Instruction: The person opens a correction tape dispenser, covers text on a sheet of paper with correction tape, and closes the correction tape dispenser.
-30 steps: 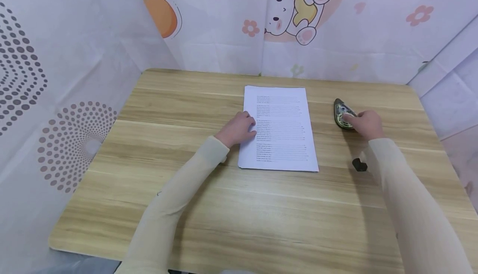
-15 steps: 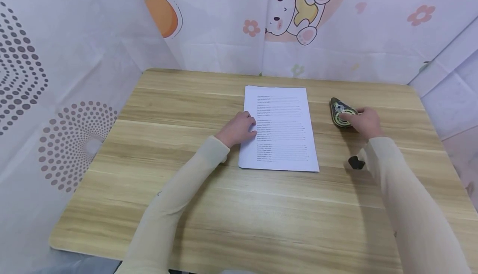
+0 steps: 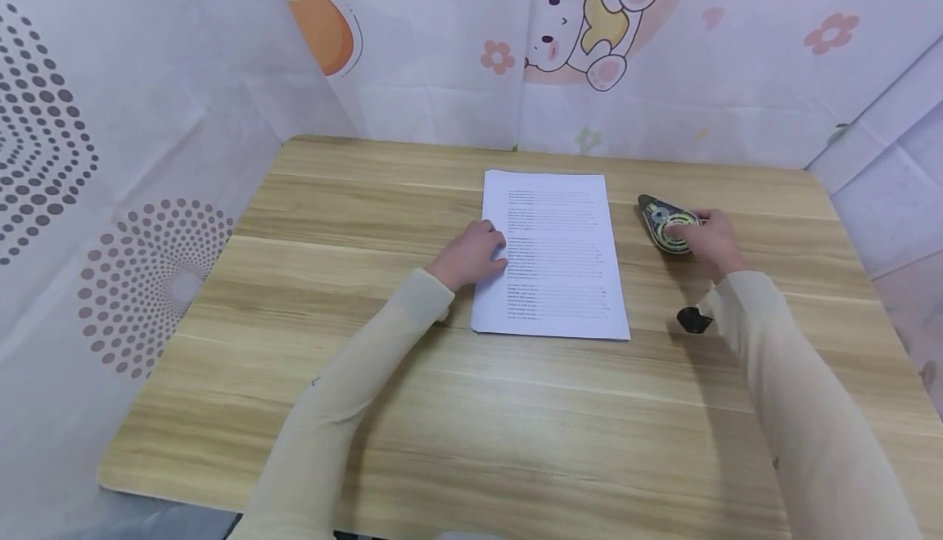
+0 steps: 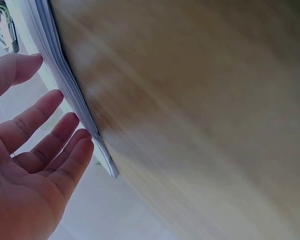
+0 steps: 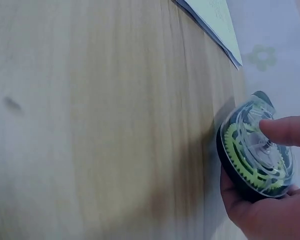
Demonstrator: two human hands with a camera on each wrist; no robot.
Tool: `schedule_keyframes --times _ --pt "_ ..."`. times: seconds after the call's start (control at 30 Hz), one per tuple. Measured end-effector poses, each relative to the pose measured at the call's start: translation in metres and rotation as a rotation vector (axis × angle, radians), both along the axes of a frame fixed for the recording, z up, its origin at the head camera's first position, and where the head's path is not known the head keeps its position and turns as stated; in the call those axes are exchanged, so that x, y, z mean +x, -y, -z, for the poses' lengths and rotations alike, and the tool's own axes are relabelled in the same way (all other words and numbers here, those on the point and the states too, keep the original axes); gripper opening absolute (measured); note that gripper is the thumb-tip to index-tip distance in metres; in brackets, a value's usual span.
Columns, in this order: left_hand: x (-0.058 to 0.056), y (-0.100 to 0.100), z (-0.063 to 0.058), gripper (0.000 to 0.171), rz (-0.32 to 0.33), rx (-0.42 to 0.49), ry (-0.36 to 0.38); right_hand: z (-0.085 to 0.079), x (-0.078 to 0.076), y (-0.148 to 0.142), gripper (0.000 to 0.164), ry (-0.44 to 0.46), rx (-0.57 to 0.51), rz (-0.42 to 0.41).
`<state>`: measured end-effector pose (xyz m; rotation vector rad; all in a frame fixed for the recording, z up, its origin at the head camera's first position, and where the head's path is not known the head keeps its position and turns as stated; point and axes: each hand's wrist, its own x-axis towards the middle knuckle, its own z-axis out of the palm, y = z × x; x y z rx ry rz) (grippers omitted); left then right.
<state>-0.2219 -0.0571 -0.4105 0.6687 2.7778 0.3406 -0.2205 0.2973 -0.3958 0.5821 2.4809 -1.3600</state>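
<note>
In the head view a stack of printed paper lies on the wooden table. My left hand is at its left edge, fingers loosely bent. Seen from the left wrist, the fingertips touch or nearly touch the side of the stack. To the right of the paper, my right hand holds a correction tape, thumb on top and fingers beneath. The right wrist view shows its clear case and green gear wheel. Its narrow tip points away and left, towards the paper.
The wooden table stretches in front of both arms. Behind it hangs a printed curtain, with another at the left. A small black piece sticks out by the right sleeve cuff.
My right hand has moved a little left with the correction tape, bringing it closer to the paper. The tape's tip has turned further left. My left hand and the paper have stayed put.
</note>
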Motion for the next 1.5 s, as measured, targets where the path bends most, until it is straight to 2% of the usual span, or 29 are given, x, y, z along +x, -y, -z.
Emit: schedule_keyframes --times 0.37,0.7,1.1,1.5 --pt "-0.002 0.000 0.000 0.038 -0.006 0.021 0.009 -0.003 0.000 0.001 0.071 -0.056 -0.008 -0.003" --pt "-0.001 0.003 -0.008 0.038 -0.046 0.073 0.016 -0.007 0.006 0.000 0.069 -0.086 -0.012 -0.095" --pt "0.000 0.012 -0.014 0.038 -0.048 0.129 -0.007 -0.014 0.009 0.009 0.065 -0.080 -0.023 -0.183" --pt "-0.002 0.018 -0.018 0.041 -0.090 0.215 0.051 -0.019 0.008 0.021 0.061 -0.087 -0.028 -0.281"
